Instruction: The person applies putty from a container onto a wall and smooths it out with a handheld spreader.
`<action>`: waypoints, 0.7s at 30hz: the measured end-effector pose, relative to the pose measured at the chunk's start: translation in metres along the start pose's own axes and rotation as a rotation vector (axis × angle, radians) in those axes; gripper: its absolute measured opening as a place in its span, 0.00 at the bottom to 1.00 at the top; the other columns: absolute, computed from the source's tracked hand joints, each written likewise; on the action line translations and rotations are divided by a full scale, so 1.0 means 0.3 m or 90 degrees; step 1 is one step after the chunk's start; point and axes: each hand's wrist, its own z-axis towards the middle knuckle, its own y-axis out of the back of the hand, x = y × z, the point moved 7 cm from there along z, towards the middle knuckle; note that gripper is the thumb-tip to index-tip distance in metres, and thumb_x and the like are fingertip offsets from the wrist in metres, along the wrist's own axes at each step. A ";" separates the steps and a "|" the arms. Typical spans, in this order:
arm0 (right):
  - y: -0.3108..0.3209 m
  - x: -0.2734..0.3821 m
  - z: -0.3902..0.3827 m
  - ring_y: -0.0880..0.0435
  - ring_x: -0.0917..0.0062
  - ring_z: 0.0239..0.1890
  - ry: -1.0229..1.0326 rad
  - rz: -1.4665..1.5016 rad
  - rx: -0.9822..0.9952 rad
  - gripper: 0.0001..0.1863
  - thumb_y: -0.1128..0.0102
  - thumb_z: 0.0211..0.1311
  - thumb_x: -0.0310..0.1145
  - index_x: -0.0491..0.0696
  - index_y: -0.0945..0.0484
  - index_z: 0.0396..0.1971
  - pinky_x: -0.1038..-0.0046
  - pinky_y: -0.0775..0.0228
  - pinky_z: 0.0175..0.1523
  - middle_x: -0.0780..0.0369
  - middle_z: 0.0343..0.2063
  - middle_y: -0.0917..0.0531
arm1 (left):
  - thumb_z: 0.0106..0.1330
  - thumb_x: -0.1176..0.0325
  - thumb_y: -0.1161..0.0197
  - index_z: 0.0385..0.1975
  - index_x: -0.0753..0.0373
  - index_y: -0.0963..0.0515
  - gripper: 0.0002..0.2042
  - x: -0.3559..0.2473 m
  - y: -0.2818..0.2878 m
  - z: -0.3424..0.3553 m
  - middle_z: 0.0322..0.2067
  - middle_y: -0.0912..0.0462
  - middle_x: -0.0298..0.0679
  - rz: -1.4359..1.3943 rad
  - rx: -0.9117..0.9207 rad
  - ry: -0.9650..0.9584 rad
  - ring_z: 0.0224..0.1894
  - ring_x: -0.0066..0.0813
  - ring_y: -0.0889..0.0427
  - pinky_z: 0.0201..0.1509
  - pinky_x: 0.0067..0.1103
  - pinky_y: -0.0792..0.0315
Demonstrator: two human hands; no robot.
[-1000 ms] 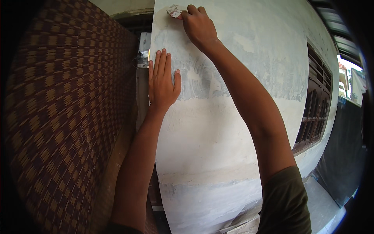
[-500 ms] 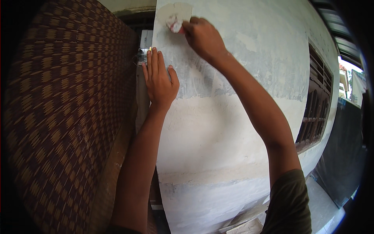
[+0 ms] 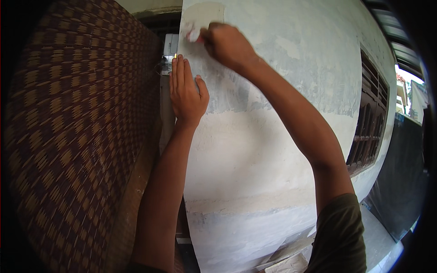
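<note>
A pale plastered wall (image 3: 255, 150) fills the middle of the view, patchy grey-green above and bare white lower down. My left hand (image 3: 185, 93) lies flat and open against the wall's left edge, fingers together pointing up. My right hand (image 3: 225, 43) is raised near the top, fingers closed on a small whitish piece of sandpaper or rag (image 3: 193, 34) pressed to the wall. A lighter rubbed patch (image 3: 205, 13) shows just above it.
A brown woven mat or screen (image 3: 77, 136) stands at the left, close to the wall's edge. A barred wooden window (image 3: 368, 123) is set in the wall at the right. A dark sheet (image 3: 400, 182) hangs at the far right. Debris (image 3: 287, 264) lies at the wall's foot.
My right hand has slid left and slightly down across the wall with the small piece. My left hand has stayed flat on the wall.
</note>
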 end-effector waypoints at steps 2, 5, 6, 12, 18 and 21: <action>0.062 -0.088 0.075 0.17 0.55 0.35 -0.045 -0.019 -0.062 0.08 0.45 0.56 0.26 0.46 0.17 0.32 0.58 0.24 0.43 0.50 0.33 0.18 | 0.65 0.73 0.50 0.59 0.79 0.34 0.23 -0.026 -0.002 0.004 0.65 0.37 0.59 0.004 -0.004 -0.010 0.69 0.55 0.40 0.72 0.39 0.43; 0.009 -0.264 0.133 0.18 0.54 0.37 -0.023 -0.098 -0.055 0.09 0.47 0.60 0.29 0.42 0.18 0.30 0.58 0.24 0.42 0.49 0.34 0.18 | 0.65 0.73 0.50 0.59 0.79 0.34 0.24 -0.052 -0.035 0.007 0.65 0.37 0.59 -0.023 -0.017 -0.029 0.69 0.55 0.41 0.71 0.39 0.43; -0.021 -0.247 0.112 0.18 0.54 0.36 -0.013 -0.112 -0.028 0.08 0.47 0.58 0.27 0.43 0.18 0.30 0.58 0.24 0.43 0.49 0.34 0.18 | 0.65 0.73 0.50 0.59 0.79 0.34 0.24 -0.037 -0.036 0.001 0.65 0.37 0.59 -0.018 -0.013 -0.028 0.69 0.55 0.41 0.71 0.39 0.43; -0.055 -0.021 -0.112 0.17 0.54 0.35 0.035 -0.019 -0.023 0.07 0.46 0.54 0.23 0.43 0.20 0.31 0.58 0.25 0.43 0.50 0.30 0.19 | 0.63 0.72 0.48 0.58 0.79 0.33 0.24 -0.007 -0.006 -0.007 0.65 0.36 0.58 -0.017 -0.016 -0.019 0.70 0.53 0.41 0.71 0.39 0.42; 0.039 -0.187 0.086 0.18 0.54 0.34 -0.048 -0.057 -0.057 0.07 0.45 0.52 0.23 0.46 0.18 0.30 0.58 0.25 0.43 0.50 0.32 0.18 | 0.64 0.72 0.50 0.59 0.79 0.34 0.24 -0.032 -0.023 0.003 0.64 0.36 0.59 -0.001 -0.014 -0.026 0.69 0.55 0.40 0.70 0.39 0.40; -0.022 -0.246 0.110 0.18 0.54 0.39 -0.025 -0.059 -0.031 0.10 0.47 0.61 0.30 0.43 0.18 0.30 0.57 0.25 0.43 0.49 0.34 0.18 | 0.64 0.72 0.50 0.59 0.80 0.34 0.24 -0.044 -0.032 0.001 0.64 0.35 0.60 -0.013 -0.016 -0.028 0.69 0.55 0.40 0.70 0.39 0.39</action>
